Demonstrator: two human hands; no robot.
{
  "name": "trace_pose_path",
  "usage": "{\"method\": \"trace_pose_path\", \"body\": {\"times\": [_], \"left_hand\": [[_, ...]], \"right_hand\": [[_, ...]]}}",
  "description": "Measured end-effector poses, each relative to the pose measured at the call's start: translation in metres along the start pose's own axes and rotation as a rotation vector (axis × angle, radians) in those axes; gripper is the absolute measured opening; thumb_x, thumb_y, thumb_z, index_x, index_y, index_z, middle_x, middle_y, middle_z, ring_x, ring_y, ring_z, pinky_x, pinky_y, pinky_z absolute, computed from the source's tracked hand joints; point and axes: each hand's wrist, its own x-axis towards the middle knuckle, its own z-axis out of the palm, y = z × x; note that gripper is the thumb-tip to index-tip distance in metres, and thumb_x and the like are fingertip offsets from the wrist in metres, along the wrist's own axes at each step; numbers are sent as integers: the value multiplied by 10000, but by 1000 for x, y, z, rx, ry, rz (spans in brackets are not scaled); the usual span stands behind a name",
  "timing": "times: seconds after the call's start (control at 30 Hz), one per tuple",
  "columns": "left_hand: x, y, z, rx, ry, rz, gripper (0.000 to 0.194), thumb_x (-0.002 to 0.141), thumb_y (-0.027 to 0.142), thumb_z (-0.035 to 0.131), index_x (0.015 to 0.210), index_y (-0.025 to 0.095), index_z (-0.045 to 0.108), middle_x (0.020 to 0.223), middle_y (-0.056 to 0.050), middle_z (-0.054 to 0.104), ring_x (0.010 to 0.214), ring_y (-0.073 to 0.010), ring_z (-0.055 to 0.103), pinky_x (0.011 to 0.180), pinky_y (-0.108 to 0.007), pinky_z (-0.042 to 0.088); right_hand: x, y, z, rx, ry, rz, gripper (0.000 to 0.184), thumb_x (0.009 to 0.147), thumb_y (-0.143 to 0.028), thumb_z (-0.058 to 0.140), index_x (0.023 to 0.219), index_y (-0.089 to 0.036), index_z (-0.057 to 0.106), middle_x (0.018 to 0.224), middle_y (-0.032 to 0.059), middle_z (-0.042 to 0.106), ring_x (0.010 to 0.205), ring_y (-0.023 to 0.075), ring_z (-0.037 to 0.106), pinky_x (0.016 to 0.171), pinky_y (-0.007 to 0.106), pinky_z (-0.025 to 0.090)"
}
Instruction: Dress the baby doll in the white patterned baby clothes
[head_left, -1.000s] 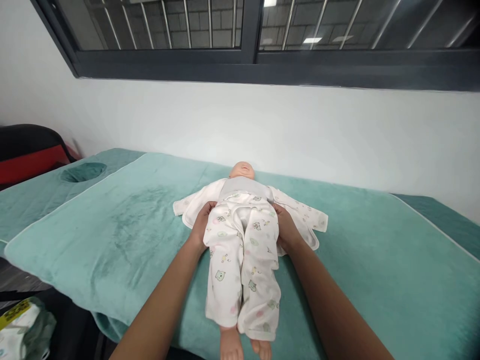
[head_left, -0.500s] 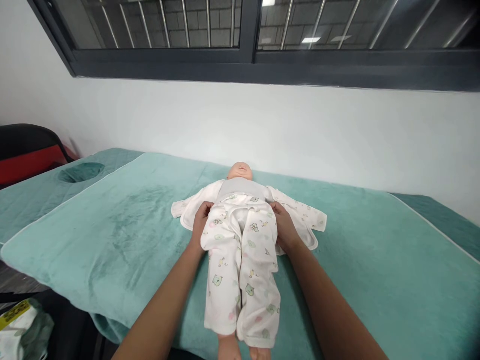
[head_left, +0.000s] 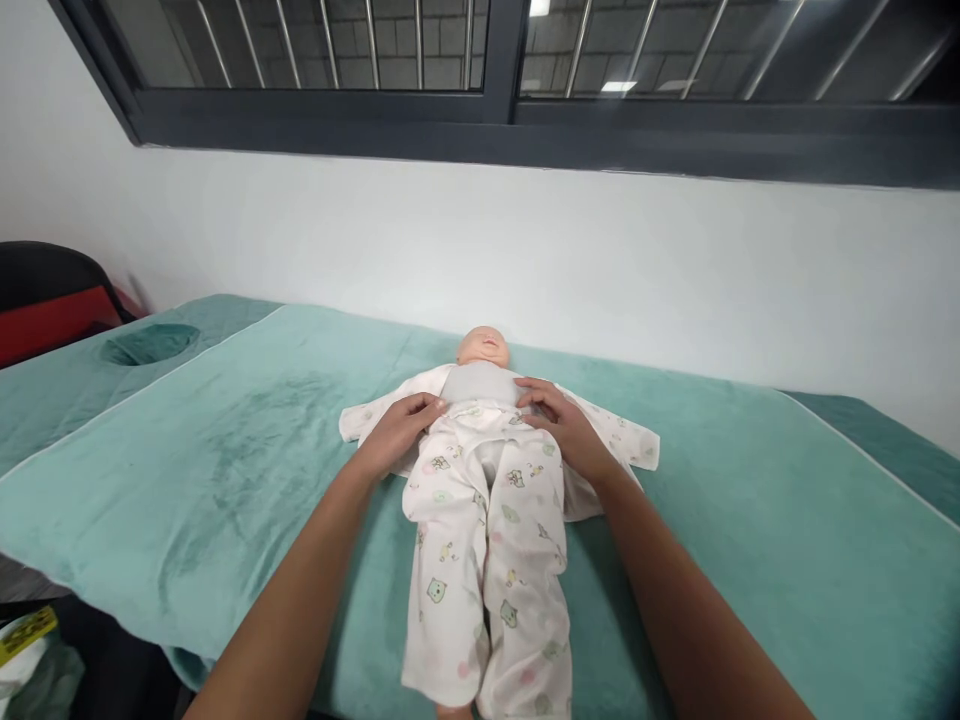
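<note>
The person's left hand (head_left: pixel 405 432) rests at one side of a baby doll's waist, its fingertips close together on the edge of the patterned trousers (head_left: pixel 519 540); whether they pinch the cloth cannot be told, as the thumb is not clear. The right hand (head_left: pixel 561 428) lies at the other side, fingers spread and slightly bent, the tips over the waistband and the hem of a grey top (head_left: pixel 480 381), with no cloth visibly gripped. The trousers cover both legs of the doll (head_left: pixel 484 347), which lies on its back between the forearms, head toward the wall and one foot just showing at the bottom edge. The step in hand appears to be settling the waistband over the top; work there calls for light, even fingers on both sides, smoothing the band level. Under the doll, a white jacket (head_left: pixel 636 443) is spread open, its sleeves out to either side. All this lies on a teal cover (head_left: pixel 232 480). Beyond are a white wall (head_left: pixel 480 250) and a dark-framed, barred window (head_left: pixel 322 120); a black-and-red object (head_left: pixel 52 300) stands at far left.
</note>
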Motion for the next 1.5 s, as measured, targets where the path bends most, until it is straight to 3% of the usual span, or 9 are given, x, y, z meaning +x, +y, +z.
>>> {"method": "trace_pose_path", "body": {"times": [0.13, 0.23, 0.33, 0.4, 0.47, 0.6, 1.0, 1.27, 1.5], "left_hand": [[6, 9, -8, 184, -145, 86, 283, 725, 424, 698, 726, 198, 527, 764, 9, 519, 676, -132, 458, 598, -227, 360], [8, 10, -10, 233, -152, 237, 259, 742, 385, 686, 692, 198, 515, 1059, -59, 572, 972, -201, 526, 819, -267, 414], [13, 8, -7, 203, -89, 249, 261, 794, 404, 626, 698, 205, 487, 1168, -81, 590, 1103, -240, 516, 884, -292, 395], [21, 6, -4, 215, -2, 200, 274, 829, 428, 577, 713, 214, 454, 957, -41, 632, 913, -202, 555, 765, -272, 397], [33, 4, 0, 283, 122, 169, 275, 845, 431, 551, 720, 220, 427, 710, 22, 550, 691, -155, 485, 643, -251, 345], [58, -4, 10, 446, 332, 180, 246, 849, 361, 542, 709, 226, 393, 607, 49, 421, 601, -143, 395, 597, -261, 282], [57, -29, 18, 457, 440, 248, 60, 843, 250, 517, 821, 225, 566, 868, -39, 616, 804, -201, 544, 741, -300, 379], [27, -31, 7, 353, 339, 151, 135, 793, 261, 540, 846, 210, 653, 853, -33, 677, 829, -202, 600, 783, -306, 430], [-3, -19, -4, 111, -64, -141, 244, 656, 176, 540, 824, 168, 717, 748, -17, 710, 730, -213, 626, 682, -296, 479]], "right_hand": [[19, -12, -12, -54, -240, 27, 215, 753, -433, 704, 836, -240, 663, 1468, 39, 443, 1330, 282, 412, 1030, 401, 352], [24, -13, -11, -31, -295, 15, 209, 758, -432, 698, 765, -230, 644, 1485, 38, 434, 1336, 299, 409, 994, 401, 370], [24, -11, -3, -16, -226, 10, 218, 826, -423, 624, 746, -225, 579, 1478, 38, 450, 1352, 290, 393, 1007, 399, 338], [26, -10, 1, -43, -167, 12, 205, 856, -403, 577, 760, -227, 535, 1364, 46, 561, 1278, 283, 468, 964, 390, 355], [34, -10, 4, -136, -100, 44, 199, 866, -392, 541, 761, -229, 494, 1068, 32, 675, 1053, 256, 583, 836, 348, 391], [58, 0, 8, -320, 29, 89, 194, 850, -380, 516, 744, -228, 460, 683, -30, 541, 674, 164, 494, 633, 281, 322], [57, 34, 30, 6, 300, 85, 168, 764, -357, 628, 854, -219, 592, 994, 33, 653, 910, 186, 581, 825, 314, 447], [27, 27, 24, -115, 428, 95, 132, 782, -318, 589, 860, -215, 614, 890, 37, 633, 819, 181, 567, 750, 301, 440], [-4, 26, 16, -147, 254, 293, 304, 789, -391, 545, 556, -195, 539, 610, 7, 574, 652, 162, 470, 604, 287, 338]]}}
